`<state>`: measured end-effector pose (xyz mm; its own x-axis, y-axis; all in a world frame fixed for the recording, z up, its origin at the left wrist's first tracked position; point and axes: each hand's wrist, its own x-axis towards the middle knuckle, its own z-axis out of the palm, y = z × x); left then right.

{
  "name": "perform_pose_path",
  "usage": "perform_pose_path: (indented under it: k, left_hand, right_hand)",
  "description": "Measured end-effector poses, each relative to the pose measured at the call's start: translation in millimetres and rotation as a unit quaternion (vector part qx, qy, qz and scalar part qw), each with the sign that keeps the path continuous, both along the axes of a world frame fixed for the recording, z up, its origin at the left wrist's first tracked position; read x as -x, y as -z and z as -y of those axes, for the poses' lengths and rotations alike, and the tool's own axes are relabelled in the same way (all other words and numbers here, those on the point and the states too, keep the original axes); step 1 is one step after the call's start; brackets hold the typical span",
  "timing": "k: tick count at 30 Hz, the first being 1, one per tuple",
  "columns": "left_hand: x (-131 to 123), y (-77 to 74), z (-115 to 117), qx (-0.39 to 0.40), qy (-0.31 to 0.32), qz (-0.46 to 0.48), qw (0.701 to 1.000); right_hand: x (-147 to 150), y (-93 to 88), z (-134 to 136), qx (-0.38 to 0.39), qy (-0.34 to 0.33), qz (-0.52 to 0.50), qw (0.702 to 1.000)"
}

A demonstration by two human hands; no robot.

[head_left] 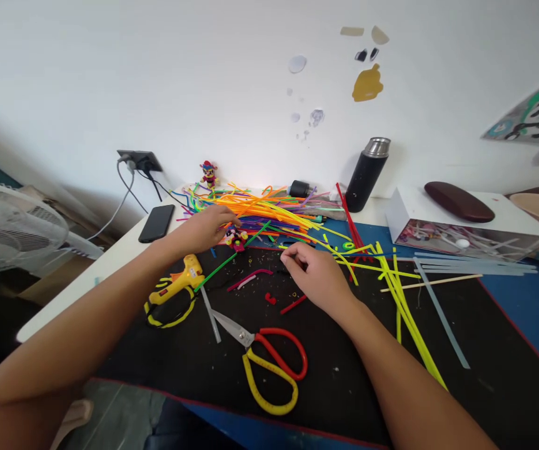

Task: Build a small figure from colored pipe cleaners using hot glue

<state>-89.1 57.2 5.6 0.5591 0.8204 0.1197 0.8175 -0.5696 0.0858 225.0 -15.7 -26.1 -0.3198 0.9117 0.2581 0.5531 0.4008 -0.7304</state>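
Observation:
My left hand (202,228) is at the near edge of the pipe cleaner pile, fingers bent down around a small magenta, white and dark figure (236,240). Its thumb is hidden. A green pipe cleaner (217,273) runs slantwise beneath the figure. My right hand (316,274) is over the black mat with thumb and forefinger pinched together; what they hold, if anything, is too small to make out. Between the hands lie short pink pieces (249,279), a red curl (270,299) and a red stick (293,304). Scissors (246,338) with red and yellow handles lie partly open in front.
A yellow glue gun (182,281) and a phone (156,224) are at left. Orange and yellow pipe cleaners (255,205) pile along the wall beside a finished figure (208,174). A black flask (367,175), white box (471,219) and clear glue sticks (443,312) are at right.

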Motion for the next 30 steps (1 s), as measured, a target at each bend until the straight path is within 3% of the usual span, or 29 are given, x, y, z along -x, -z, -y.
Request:
perform_pose_path:
  k: [4, 8, 16, 25, 30]
  left_hand:
    - [-34.3, -9.1, 23.9, 0.011, 0.028, -0.010, 0.999]
    - [-56.2, -1.9, 36.3, 0.050, 0.045, -0.066, 0.996]
    - [-62.4, 14.2, 32.5, 0.022, 0.039, -0.113, 0.993]
    - [-70.0, 16.7, 31.0, 0.015, 0.049, -0.132, 0.990]
    - [-70.7, 8.6, 35.8, 0.016, 0.046, -0.118, 0.992]
  right_hand:
    - [0.4, -0.1, 0.2, -0.001, -0.001, 0.002, 1.000]
    - [0.9, -1.1, 0.7, -0.009, -0.003, 0.016, 1.000]
    - [2.1, -4.3, 2.7, -0.015, -0.014, 0.044, 0.999]
    - [1.7, -4.1, 2.6, -0.015, -0.014, 0.046, 0.999]
    - [-1.3, -2.0, 0.0, -0.014, -0.012, 0.019, 1.000]
